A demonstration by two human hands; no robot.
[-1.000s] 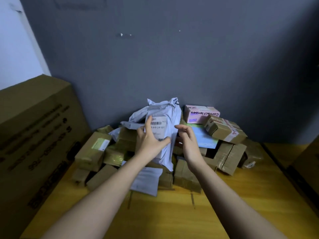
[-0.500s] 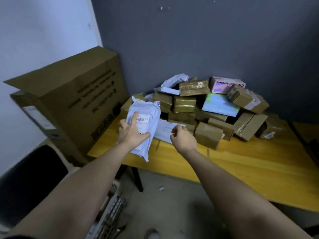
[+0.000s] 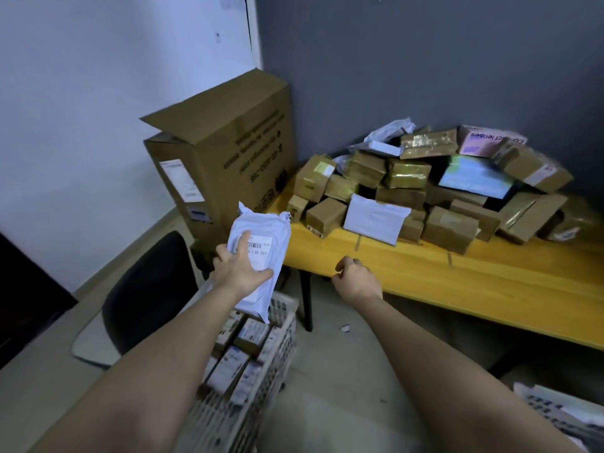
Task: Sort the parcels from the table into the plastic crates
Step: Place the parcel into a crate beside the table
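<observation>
Now the left hand (image 3: 240,268) grips a white poly mailer (image 3: 261,238) above the white plastic crate (image 3: 277,358), off the table's (image 3: 425,273) left edge. The right hand (image 3: 354,277) hangs loosely curled, holding nothing. Released early, the floppy mailer could catch the crate's rim and slide to the floor.

Both bare forearms reach forward from the bottom edge, the left one toward 1 o'clock, the right one toward 11 o'clock. The left hand (image 3: 241,269) holds a white parcel (image 3: 261,238), index finger straight on its label, thumb spread toward 3 o'clock. The right hand (image 3: 354,278) is loosely curled and holds nothing, knuckles up.
</observation>
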